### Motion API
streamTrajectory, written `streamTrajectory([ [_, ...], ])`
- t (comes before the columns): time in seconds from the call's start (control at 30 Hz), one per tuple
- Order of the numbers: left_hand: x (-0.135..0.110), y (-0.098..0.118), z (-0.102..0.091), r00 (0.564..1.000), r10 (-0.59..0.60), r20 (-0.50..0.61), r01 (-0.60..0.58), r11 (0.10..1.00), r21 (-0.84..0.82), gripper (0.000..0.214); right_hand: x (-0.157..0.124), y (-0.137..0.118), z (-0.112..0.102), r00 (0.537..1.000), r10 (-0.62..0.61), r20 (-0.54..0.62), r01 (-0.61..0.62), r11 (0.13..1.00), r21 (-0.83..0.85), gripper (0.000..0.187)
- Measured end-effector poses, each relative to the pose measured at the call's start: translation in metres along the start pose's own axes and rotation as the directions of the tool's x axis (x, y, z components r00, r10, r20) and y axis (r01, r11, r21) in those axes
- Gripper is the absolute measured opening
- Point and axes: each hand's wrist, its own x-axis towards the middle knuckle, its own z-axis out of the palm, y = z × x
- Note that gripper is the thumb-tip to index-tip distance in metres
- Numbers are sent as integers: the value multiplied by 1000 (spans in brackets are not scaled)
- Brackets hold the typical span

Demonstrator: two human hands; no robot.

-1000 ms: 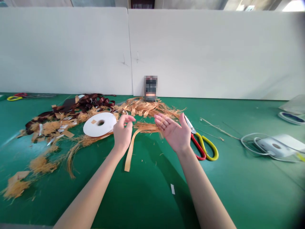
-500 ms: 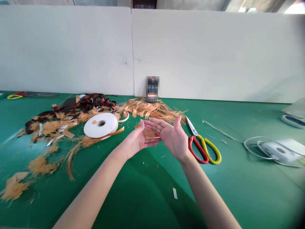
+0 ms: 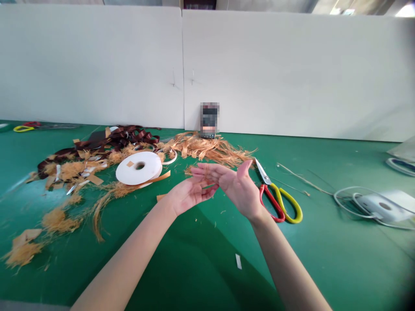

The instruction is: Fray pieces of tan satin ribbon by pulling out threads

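Left hand (image 3: 189, 194) and right hand (image 3: 240, 188) hang open, fingers (image 3: 210, 169) spread wide, near red-and-yellow scissors (image 3: 266, 203); the box label (image 3: 209, 119) is pixelated.

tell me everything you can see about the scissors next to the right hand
The scissors lie flat on the green work surface, with their shiny metal blades closed and pointing away toward the wall. The tips nearly reach the pile of orange fibre strands. Two large looped handles, one red and one yellow, look like coated plastic and curve toward the viewer. The right hand is raised just beside the scissors, not touching them.
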Motion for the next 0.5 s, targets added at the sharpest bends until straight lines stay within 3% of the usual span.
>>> streamTrajectory([
  [0.13, 0, -1, 3, 989, 137, -51, -138, 990, -8, 11, -3, -1, 2, 995, -51, -80, 42, 993, -106, 85],
  [0.23, 2, -1, 4, 964, 237, -118, -233, 971, 48, 13, -5, 1, 2, 991, -68, -111, 58, 994, -93, 84],
  [0.37, 3, -1, 2, 925, 355, -136, -311, 912, 266, 21, -5, 3, 1, 984, -80, -158, 89, 995, 51, 86],
  [0.5, 2, -4, 0, 898, 431, -86, -346, 814, 467, 34, -3, 2, -3, 953, -80, -291, 161, 950, 267, 87],
])
